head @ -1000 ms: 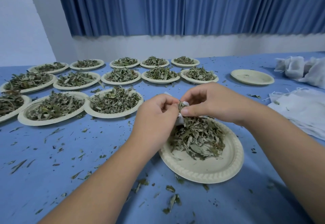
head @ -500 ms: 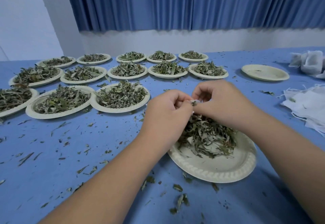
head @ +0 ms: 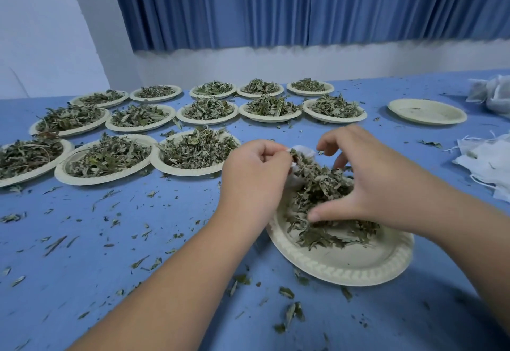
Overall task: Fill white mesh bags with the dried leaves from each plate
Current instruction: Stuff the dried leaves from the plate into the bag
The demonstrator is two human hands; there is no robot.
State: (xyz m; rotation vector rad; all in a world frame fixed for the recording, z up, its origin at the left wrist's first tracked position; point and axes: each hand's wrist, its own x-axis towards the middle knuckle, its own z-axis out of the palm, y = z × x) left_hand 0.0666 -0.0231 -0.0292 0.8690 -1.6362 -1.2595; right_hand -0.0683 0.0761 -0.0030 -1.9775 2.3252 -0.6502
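Leaves (head: 325, 193) fill near plate (head: 358, 268); left grip (head: 254, 174) pinches mesh bag (head: 303, 150); right grip (head: 367, 182) released, cupped over them.

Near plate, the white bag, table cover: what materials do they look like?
Near plate: likely moulded paper pulp or foam, matte cream, embossed rim. White mesh bag in the left hand: thin soft fabric, crumpled; weave too blurred to confirm. Table cover: matte blue, smooth; cloth or laminate, cannot tell.

left hand (head: 255, 177) bare | right hand (head: 372, 185) bare | forearms (head: 171, 290) bare
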